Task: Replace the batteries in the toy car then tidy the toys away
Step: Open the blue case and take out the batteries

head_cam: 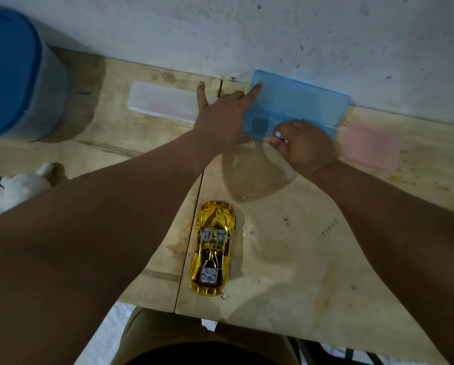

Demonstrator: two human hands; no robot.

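Note:
A shiny gold toy car (214, 248) stands on its wheels on the wooden table (299, 259), close to me, nose pointing away. Beyond it, against the wall, an open translucent blue case (299, 101) has its lid raised. My left hand (220, 119) holds the case's left end, index finger stretched up along the lid's corner and thumb at the front of the base. My right hand (307, 146) is at the front edge of the case's base, fingers pinched on a small white battery (279, 135) with blue and red print.
A clear flat case (162, 104) lies left of the blue one, and a pink case (370, 146) lies to its right. A big blue-lidded tub (12, 75) stands at far left. A white plush toy (15, 191) lies at the left edge. A wall runs behind.

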